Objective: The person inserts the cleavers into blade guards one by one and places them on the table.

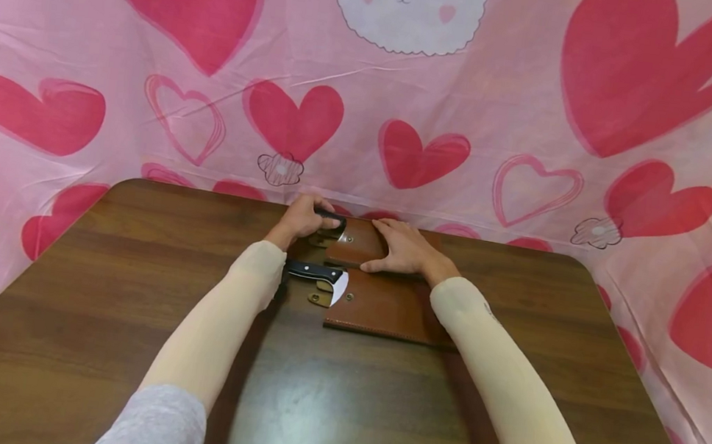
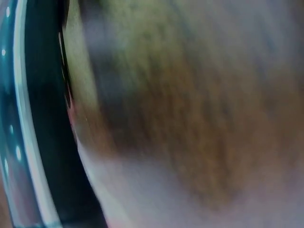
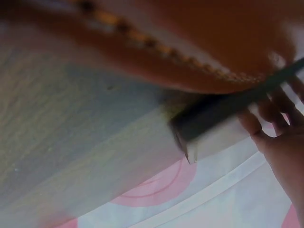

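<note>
Two black-handled knives lie in brown leather sheaths, one behind the other on the table. At the back, my left hand grips the far knife's handle, close to the mouth of the far sheath. My right hand rests across that sheath, fingers spread toward its far edge and thumb at its near edge. Nearer me lies the near knife, a strip of bright blade showing outside the near sheath. Stitched brown leather fills the top of the right wrist view, with my right hand's fingers at the right.
Both sheaths lie on a brown wooden table with rounded back corners. Behind it hangs a pink cloth printed with hearts. An unfastened snap strap sticks out from the near sheath, below the knife handle.
</note>
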Available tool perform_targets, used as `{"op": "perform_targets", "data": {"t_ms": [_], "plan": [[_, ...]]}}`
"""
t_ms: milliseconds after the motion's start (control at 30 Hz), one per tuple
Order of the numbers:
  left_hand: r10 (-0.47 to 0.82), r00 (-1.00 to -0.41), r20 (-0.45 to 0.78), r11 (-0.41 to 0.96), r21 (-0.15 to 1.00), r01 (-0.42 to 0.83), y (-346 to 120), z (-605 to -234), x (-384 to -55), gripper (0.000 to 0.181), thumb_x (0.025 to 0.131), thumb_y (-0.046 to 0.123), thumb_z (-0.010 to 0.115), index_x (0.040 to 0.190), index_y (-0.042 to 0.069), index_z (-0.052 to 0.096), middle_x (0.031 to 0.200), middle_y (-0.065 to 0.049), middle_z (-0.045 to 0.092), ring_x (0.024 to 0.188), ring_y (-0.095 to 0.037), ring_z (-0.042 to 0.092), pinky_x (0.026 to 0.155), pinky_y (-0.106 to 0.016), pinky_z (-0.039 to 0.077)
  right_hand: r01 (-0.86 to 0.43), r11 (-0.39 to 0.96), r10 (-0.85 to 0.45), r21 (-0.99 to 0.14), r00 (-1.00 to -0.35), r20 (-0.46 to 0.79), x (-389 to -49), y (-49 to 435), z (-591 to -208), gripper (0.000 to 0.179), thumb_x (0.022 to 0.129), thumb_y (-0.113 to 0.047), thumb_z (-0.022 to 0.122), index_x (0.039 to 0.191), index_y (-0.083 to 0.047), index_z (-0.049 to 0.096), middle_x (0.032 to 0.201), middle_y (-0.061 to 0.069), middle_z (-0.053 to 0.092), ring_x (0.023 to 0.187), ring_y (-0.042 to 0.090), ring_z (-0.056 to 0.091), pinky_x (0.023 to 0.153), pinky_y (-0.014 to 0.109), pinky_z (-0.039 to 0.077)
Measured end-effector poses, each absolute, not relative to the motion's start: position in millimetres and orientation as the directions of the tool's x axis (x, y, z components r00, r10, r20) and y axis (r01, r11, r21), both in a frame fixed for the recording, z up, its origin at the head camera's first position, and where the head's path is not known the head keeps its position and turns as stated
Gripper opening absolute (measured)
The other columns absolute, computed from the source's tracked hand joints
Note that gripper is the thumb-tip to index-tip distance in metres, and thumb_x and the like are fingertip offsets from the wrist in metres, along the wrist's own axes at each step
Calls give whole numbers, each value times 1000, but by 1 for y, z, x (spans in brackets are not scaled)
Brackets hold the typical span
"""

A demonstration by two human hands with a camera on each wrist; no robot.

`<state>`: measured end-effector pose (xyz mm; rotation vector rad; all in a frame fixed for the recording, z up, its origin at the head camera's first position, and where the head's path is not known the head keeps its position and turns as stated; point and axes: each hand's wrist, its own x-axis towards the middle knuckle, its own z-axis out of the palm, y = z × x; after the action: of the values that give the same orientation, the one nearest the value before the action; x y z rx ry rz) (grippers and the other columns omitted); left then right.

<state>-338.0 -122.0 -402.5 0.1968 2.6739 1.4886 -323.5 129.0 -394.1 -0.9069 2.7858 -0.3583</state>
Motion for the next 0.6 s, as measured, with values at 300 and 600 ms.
{"op": "perform_targets", "data": {"t_ms": [300,600], "plan": [[139,-990,-8,514,856,65,-121,-402,-338,31,91,10,77,117,-5,70,128,-20,59,113,-33,53,101,-46,44,-557,777,-605,-292,-790,-103,-324,129,-393,107,82,-61,73,158,0,29,161,19,31,149,36,23,120,55,13],[138,-990,-28,471,881,41,-121,-402,-337,31,92,8,75,118,-6,69,129,-21,59,114,-32,54,99,-43,45,-536,780,-596,-323,-794,-120,-326,130,-394,107,81,-61,74,158,-2,29,162,17,30,150,34,23,120,53,13]]}}
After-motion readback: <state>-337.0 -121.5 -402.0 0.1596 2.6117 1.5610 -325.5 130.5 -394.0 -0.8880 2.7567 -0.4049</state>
